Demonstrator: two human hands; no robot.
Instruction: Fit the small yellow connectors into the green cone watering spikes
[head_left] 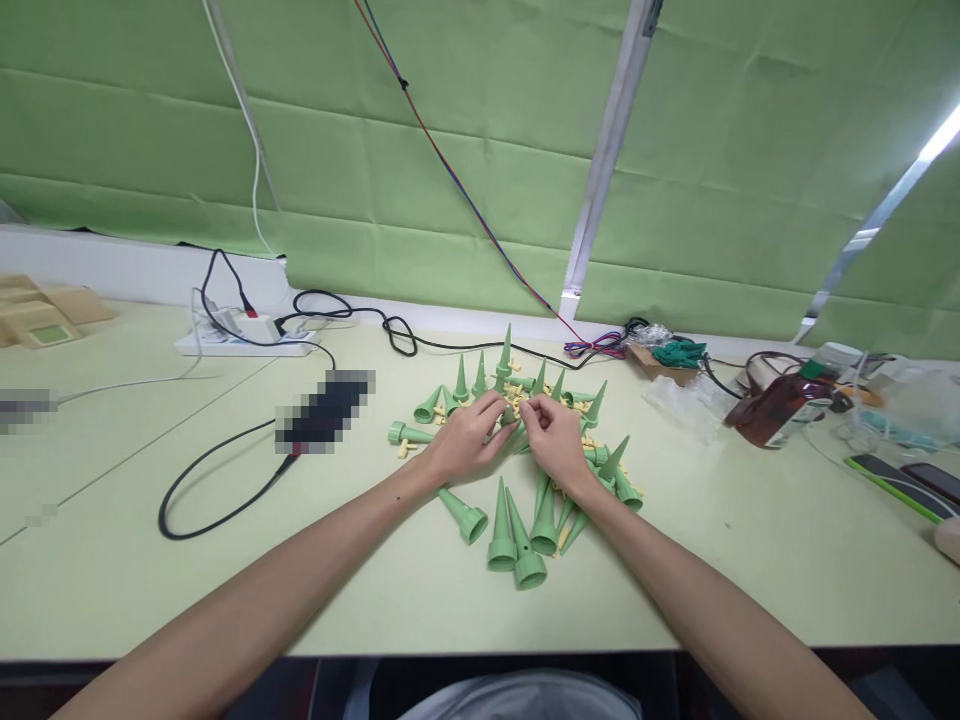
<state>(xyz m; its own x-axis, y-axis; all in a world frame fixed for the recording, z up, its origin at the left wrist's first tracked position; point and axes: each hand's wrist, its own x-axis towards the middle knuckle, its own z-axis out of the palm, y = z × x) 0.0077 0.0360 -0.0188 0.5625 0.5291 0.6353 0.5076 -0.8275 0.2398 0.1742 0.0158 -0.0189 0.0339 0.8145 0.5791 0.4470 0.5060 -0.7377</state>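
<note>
Several green plastic cone spikes point(517, 535) lie and stand in a loose pile on the pale green table point(375, 580), mixed with small yellow pieces point(514, 388). My left hand point(469, 438) and my right hand point(553, 438) meet over the middle of the pile. Both have their fingers pinched together around a green cone point(511, 414) held between them. More cones point(506, 352) stand upright just behind my hands.
A white power strip point(244, 342) with black cables point(210, 490) sits at the back left. A brown bottle point(772, 408), clear plastic bags and a box of green parts point(671, 358) lie to the right. Phones point(911, 478) rest at the far right edge. Green curtain behind.
</note>
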